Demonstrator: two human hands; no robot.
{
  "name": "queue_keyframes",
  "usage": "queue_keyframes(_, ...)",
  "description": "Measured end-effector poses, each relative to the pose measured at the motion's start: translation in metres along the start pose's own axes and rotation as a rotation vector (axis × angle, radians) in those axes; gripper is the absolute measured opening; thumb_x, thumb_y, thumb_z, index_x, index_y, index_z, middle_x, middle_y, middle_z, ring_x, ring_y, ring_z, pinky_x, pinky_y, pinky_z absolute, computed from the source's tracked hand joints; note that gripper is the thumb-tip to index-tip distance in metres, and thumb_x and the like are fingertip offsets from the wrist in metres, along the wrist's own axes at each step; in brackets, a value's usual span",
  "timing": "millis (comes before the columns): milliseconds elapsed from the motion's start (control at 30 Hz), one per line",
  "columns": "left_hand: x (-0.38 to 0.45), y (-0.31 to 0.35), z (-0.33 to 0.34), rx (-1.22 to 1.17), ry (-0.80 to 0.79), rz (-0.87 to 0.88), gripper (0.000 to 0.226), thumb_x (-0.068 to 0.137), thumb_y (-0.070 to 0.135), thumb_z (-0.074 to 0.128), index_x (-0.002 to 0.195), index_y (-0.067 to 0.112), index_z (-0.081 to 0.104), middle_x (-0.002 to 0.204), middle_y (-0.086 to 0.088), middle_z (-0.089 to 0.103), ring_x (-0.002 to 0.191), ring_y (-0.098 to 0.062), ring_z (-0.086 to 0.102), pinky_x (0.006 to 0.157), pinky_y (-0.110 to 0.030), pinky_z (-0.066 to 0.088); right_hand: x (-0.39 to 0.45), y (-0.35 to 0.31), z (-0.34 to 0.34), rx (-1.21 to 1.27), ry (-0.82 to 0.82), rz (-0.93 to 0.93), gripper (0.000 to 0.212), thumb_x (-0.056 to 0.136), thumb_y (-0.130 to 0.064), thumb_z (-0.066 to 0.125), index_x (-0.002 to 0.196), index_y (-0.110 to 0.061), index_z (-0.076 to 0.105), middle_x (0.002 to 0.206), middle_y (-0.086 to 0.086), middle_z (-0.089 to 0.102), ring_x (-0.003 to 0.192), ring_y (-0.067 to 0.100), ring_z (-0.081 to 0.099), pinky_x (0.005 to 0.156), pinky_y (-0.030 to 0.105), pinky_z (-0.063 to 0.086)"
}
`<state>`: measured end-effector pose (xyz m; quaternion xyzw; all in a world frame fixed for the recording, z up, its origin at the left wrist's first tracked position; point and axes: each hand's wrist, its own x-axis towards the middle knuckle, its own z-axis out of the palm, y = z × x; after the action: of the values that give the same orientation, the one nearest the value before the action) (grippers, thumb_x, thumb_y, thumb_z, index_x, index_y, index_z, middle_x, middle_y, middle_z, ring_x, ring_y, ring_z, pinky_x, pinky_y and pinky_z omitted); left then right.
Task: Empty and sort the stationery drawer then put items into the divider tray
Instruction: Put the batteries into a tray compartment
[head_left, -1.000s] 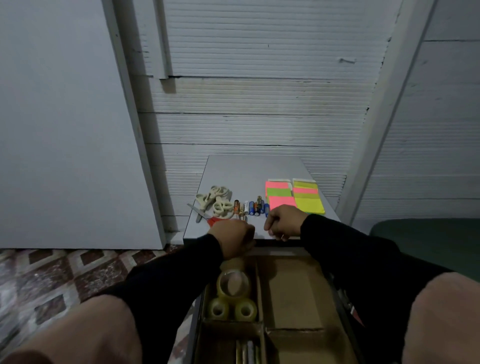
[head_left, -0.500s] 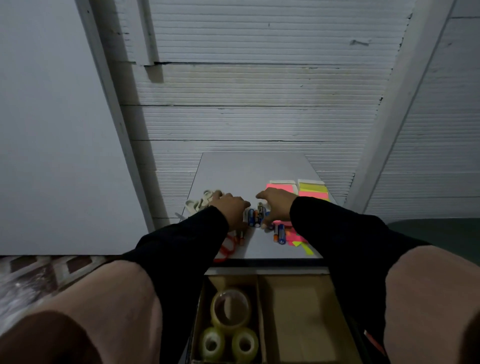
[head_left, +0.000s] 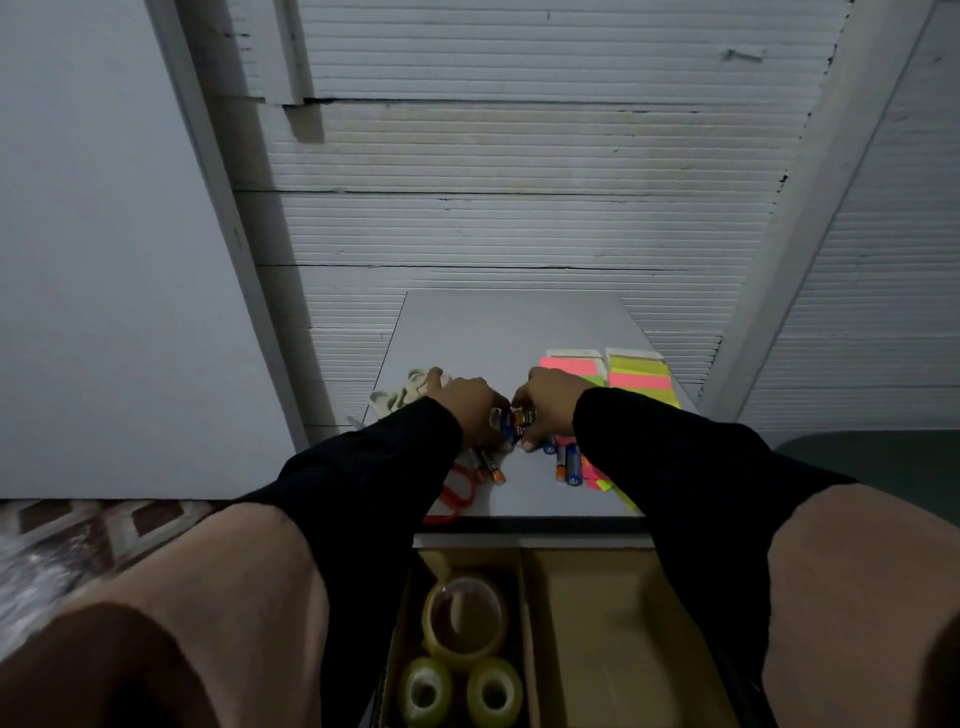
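On the grey tabletop (head_left: 509, 327) my left hand (head_left: 465, 402) and my right hand (head_left: 550, 402) close in from both sides on a bunch of batteries (head_left: 514, 421), fingers curled round them. More loose batteries lie near my left wrist (head_left: 488, 467) and near my right wrist (head_left: 569, 462). The cardboard divider tray (head_left: 524, 597) sits in the open drawer below the table edge. Its left compartment holds three rolls of clear tape (head_left: 465, 623); the right compartment shows bare cardboard.
Pink and yellow sticky note pads (head_left: 623, 371) lie at the table's right. Pale scissors (head_left: 402, 395) sit left of my left hand, and red scissor handles (head_left: 460, 491) poke out under my left arm. A ribbed white wall stands behind the table.
Both hands moved from the table's front edge forward onto the batteries and drew together round them. The camera tilted, so the tray slid lower in view.
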<state>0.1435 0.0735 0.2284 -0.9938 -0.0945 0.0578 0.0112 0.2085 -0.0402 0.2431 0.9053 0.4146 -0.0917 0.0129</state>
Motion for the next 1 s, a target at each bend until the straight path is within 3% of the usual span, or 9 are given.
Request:
queue_keyframes(167, -0.002, 0.002, 0.001, -0.013, 0.024, -0.013, 0.052, 0.08, 0.052, 0.062, 0.127, 0.032, 0.054, 0.126, -0.002, 0.053, 0.123, -0.024, 0.048, 0.112, -0.052, 0.006, 0.002, 0.001, -0.001, -0.018, 0.031, -0.011, 0.056, 0.075, -0.03, 0.077, 0.123, -0.01, 0.058, 0.118, 0.012, 0.05, 0.107, 0.029, 0.055, 0.084, 0.032, 0.045)
queue_keyframes(367, -0.011, 0.001, -0.008, -0.009, 0.094, -0.018, 0.05, 0.082, 0.047, 0.062, 0.129, 0.032, 0.052, 0.129, -0.002, 0.051, 0.123, -0.023, 0.048, 0.113, -0.05, 0.005, -0.006, 0.004, -0.011, 0.023, 0.143, -0.008, 0.054, 0.076, -0.031, 0.075, 0.124, -0.017, 0.054, 0.12, 0.01, 0.049, 0.109, 0.028, 0.051, 0.086, 0.034, 0.045)
queue_keyframes(833, -0.114, 0.011, -0.014, -0.005, 0.139, 0.009, 0.058, 0.078, 0.055, 0.063, 0.13, 0.033, 0.05, 0.13, 0.0, 0.051, 0.125, -0.022, 0.044, 0.114, -0.05, 0.012, -0.089, -0.037, -0.011, 0.152, 0.099, -0.037, 0.055, 0.072, -0.028, 0.079, 0.118, -0.018, 0.05, 0.116, 0.009, 0.052, 0.099, 0.025, 0.052, 0.077, 0.034, 0.046)
queue_keyframes(1000, -0.161, 0.014, 0.002, -0.027, 0.093, 0.017, 0.058, 0.078, 0.053, 0.065, 0.13, 0.034, 0.049, 0.133, 0.0, 0.048, 0.129, -0.022, 0.04, 0.114, -0.049, 0.013, -0.122, -0.061, 0.008, 0.139, 0.038, -0.052, 0.065, 0.074, -0.029, 0.077, 0.129, -0.017, 0.045, 0.124, 0.011, 0.052, 0.112, 0.028, 0.053, 0.084, 0.033, 0.044)
